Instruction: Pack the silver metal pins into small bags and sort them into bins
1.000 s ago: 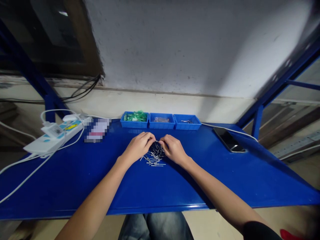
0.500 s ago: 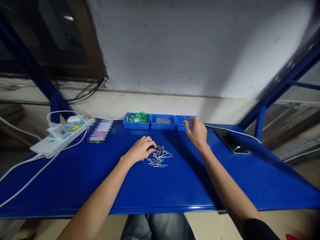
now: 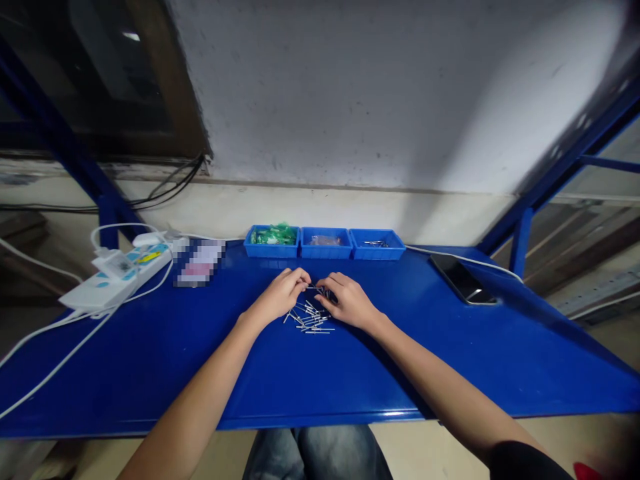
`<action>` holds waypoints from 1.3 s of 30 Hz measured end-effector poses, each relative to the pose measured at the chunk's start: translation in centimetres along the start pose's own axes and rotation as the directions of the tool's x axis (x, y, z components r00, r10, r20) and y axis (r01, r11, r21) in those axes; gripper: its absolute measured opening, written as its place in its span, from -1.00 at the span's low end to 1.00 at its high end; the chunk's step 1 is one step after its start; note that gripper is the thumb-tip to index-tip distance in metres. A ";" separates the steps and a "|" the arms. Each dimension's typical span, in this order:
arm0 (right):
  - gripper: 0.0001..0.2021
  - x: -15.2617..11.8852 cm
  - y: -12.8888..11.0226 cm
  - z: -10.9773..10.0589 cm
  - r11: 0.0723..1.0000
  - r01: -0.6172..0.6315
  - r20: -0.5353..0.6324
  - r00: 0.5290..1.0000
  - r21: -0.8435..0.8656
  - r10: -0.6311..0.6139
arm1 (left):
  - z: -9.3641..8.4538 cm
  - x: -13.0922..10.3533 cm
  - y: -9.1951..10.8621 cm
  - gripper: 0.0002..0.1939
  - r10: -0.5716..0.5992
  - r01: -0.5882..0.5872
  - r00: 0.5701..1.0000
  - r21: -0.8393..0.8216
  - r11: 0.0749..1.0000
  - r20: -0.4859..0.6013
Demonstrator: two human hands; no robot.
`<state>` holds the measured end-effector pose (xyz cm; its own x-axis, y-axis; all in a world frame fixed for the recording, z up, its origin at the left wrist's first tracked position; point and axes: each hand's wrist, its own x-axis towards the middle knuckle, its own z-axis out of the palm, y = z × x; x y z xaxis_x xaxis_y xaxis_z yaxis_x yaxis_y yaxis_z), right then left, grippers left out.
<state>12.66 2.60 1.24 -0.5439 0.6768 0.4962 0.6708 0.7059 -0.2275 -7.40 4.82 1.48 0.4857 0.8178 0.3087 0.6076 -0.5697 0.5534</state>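
A loose pile of silvery blind rivets (image 3: 313, 319) lies in the middle of the blue table. My left hand (image 3: 281, 293) is at the pile's left side, its thumb and fingertips pinched on a rivet (image 3: 312, 287) whose thin shank points right. Close by on the right, my right hand (image 3: 350, 303) curves over the upper part of the pile. Its thumb and forefinger are apart, with rivets showing in the gap between them. Behind the hands, the right-hand blue bin (image 3: 377, 253) contains several rivets.
Beside that bin stand a middle bin (image 3: 325, 252) with clear plastic bags and a left bin (image 3: 273, 251) with green packets. A phone (image 3: 463, 280) lies at the right. On the left are a power strip (image 3: 107, 287) with white cables and a blurred card (image 3: 200, 263).
My right hand has come back from the right-hand bin to the pile, without the rivet it held there. My left hand has closed its fingertips on a rivet.
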 end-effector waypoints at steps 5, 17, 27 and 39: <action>-0.87 0.0 0.4 0.1 0.999 -0.020 -0.023 1.000 -0.051 0.019 | -0.1 -0.1 1.2 -0.84 0.036 -0.036 0.999 -0.031 0.999 -0.010; -0.81 0.0 -0.3 -0.6 0.998 -0.032 -0.054 0.998 -0.059 0.029 | -0.8 -0.3 2.6 -0.82 0.030 -0.027 0.996 0.045 0.999 -0.080; -0.80 0.0 0.9 -3.6 1.000 0.017 -0.358 0.934 0.004 -0.015 | -0.9 -0.4 1.4 -0.79 -0.008 -0.006 0.993 0.121 0.993 0.117; -0.76 -0.5 6.9 -7.2 0.838 -0.546 -0.669 0.626 -0.010 0.400 | -1.3 -0.7 1.5 -0.86 -0.081 0.024 0.944 0.177 0.984 0.321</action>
<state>21.15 5.63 5.47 0.2655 0.5662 0.7804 0.8638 0.2198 -0.4533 -7.68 3.48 3.12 0.6106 0.7919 -0.0017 0.7209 -0.5550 0.4150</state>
